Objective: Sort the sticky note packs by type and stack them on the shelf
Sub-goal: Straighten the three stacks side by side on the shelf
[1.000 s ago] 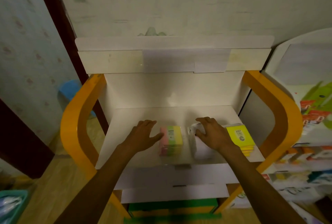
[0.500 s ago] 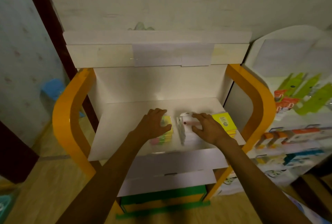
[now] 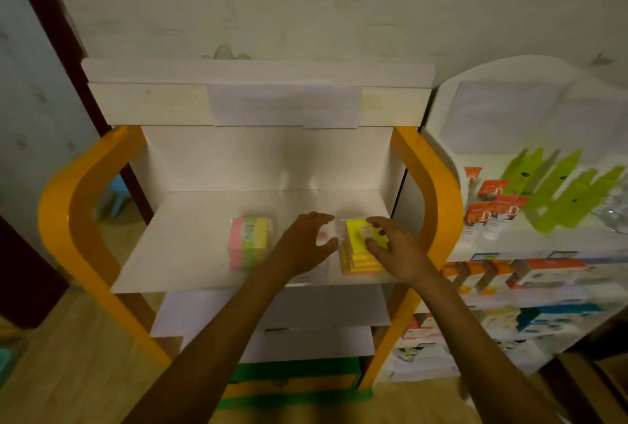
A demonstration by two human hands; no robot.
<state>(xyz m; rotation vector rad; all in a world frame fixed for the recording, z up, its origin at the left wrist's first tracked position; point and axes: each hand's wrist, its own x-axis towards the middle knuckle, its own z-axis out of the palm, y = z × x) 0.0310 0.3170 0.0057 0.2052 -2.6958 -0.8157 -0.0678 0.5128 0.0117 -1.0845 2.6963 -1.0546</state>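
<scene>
On the white shelf [image 3: 190, 236] with orange side rails lie three stacks of sticky note packs. A pink, yellow and green stack [image 3: 249, 241] lies left of centre, untouched. My left hand [image 3: 302, 243] curls its fingers and thumb round a pale white stack [image 3: 325, 236] in the middle, which it mostly hides. My right hand [image 3: 394, 250] pinches the top of the bright yellow stack [image 3: 358, 262] at the right end of the shelf. The white and yellow stacks stand side by side, nearly touching.
The orange rail [image 3: 431, 192] is close behind my right hand. A second white rack [image 3: 509, 247] to the right holds orange boxes and green packs [image 3: 550, 192]. Below the shelf sits a green and orange box [image 3: 292, 376]. A blue stool [image 3: 115, 192] stands at the left.
My left hand left the multicolour stack and moved right onto the white stack. My right hand left the white stack and went to the yellow one. The view shifted right.
</scene>
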